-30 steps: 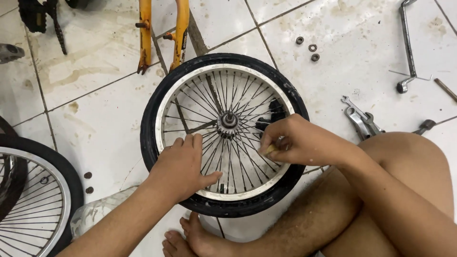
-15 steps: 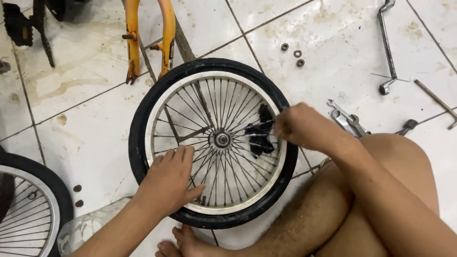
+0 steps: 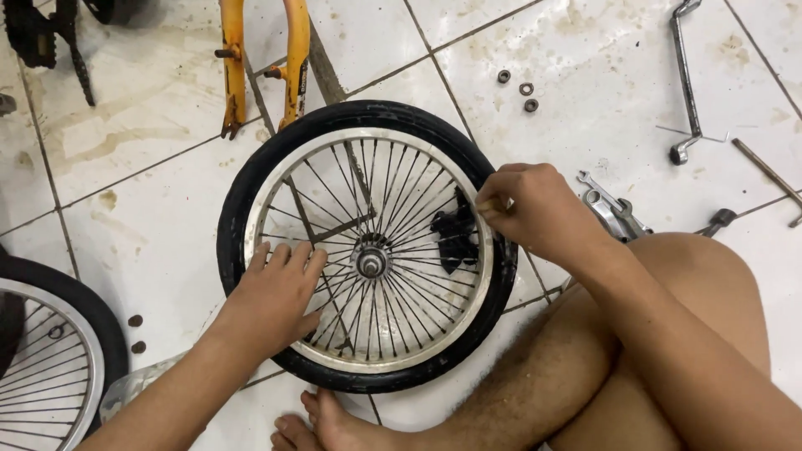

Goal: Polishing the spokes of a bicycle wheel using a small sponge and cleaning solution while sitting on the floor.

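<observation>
A small bicycle wheel (image 3: 368, 117) with a black tyre, silver rim and thin spokes lies flat on the white tiled floor. My left hand (image 3: 271, 296) rests palm down on the spokes at the wheel's lower left, fingers spread toward the hub (image 3: 372, 261). My right hand (image 3: 535, 209) is at the wheel's right rim, fingers pinched on a small tan object (image 3: 499, 203) that I cannot identify. A black smudge or rag (image 3: 455, 234) shows through the spokes just left of that hand.
An orange bicycle fork (image 3: 263, 58) lies above the wheel. A second wheel (image 3: 50, 351) is at the lower left. Three nuts (image 3: 518, 88), a crank-shaped bar (image 3: 685, 83), wrenches (image 3: 614, 209) and a thin rod (image 3: 764, 171) lie to the right. My bare legs fill the lower right.
My right hand has moved from inside the spokes out to the right rim. My left hand has stayed on the spokes. The view has shifted slightly.
</observation>
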